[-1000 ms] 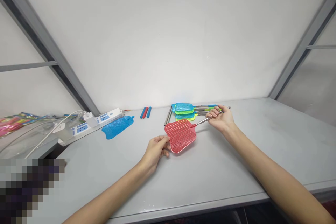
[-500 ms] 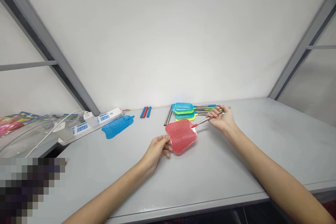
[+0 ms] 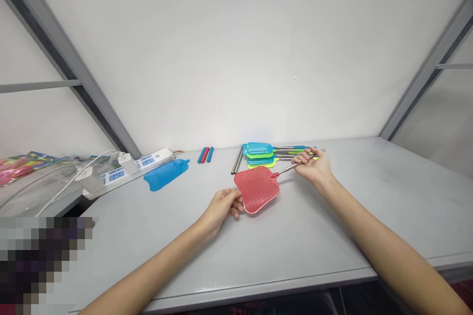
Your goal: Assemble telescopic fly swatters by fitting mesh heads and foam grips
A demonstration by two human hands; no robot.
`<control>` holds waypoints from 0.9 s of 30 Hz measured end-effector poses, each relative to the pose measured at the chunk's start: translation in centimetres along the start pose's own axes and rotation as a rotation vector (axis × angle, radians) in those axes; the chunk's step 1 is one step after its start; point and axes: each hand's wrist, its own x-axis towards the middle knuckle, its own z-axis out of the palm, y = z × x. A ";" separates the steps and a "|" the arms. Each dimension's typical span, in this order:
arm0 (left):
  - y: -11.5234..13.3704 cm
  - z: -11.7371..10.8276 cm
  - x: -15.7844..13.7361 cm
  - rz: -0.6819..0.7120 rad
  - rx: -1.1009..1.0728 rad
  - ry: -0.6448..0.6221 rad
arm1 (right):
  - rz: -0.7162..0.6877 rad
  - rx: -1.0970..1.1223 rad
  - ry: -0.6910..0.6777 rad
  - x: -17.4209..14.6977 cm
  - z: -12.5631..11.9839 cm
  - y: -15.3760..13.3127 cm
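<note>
A red fly swatter (image 3: 257, 189) with a perforated paddle and a thin metal rod is held above the grey table. My left hand (image 3: 226, 203) pinches the left edge of its paddle between thumb and fingers. Around the metal rod, my right hand (image 3: 311, 163) is closed, and the rod's bare end sticks out past the fingers. Behind the red paddle lies a stack of blue and green fly swatters (image 3: 259, 149) with metal rods pointing right. Two loose metal tubes (image 3: 237, 160) lie just left of that stack.
Blue swatter paddles (image 3: 165, 175) lie at the left, beside a white power strip (image 3: 142, 163) with plugs and cables. Three short handle grips, blue and red (image 3: 205, 154), lie near the back wall. Plastic bags with colourful contents (image 3: 22, 170) are at far left. The table's front edge (image 3: 258, 295) runs below.
The red paddle has tilted slightly and shifted a little to the right. Both hands keep the same grip; the view has moved slightly.
</note>
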 end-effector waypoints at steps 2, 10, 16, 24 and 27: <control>0.0 0.1 -0.1 -0.002 -0.005 -0.005 | 0.002 0.006 0.003 0.0 0.0 0.0; 0.1 0.2 -0.2 0.033 -0.047 -0.027 | 0.022 0.007 -0.025 0.0 -0.1 -0.1; 0.2 0.9 -1.1 0.051 -0.100 -0.096 | 0.093 0.002 -0.157 -0.7 0.5 0.5; 0.0 1.9 -2.2 -0.012 -0.335 -0.138 | 0.146 -0.011 -0.323 -1.7 1.0 1.2; -0.3 1.9 -1.9 -0.018 -0.394 -0.133 | 0.144 -0.026 -0.338 -1.7 0.9 1.4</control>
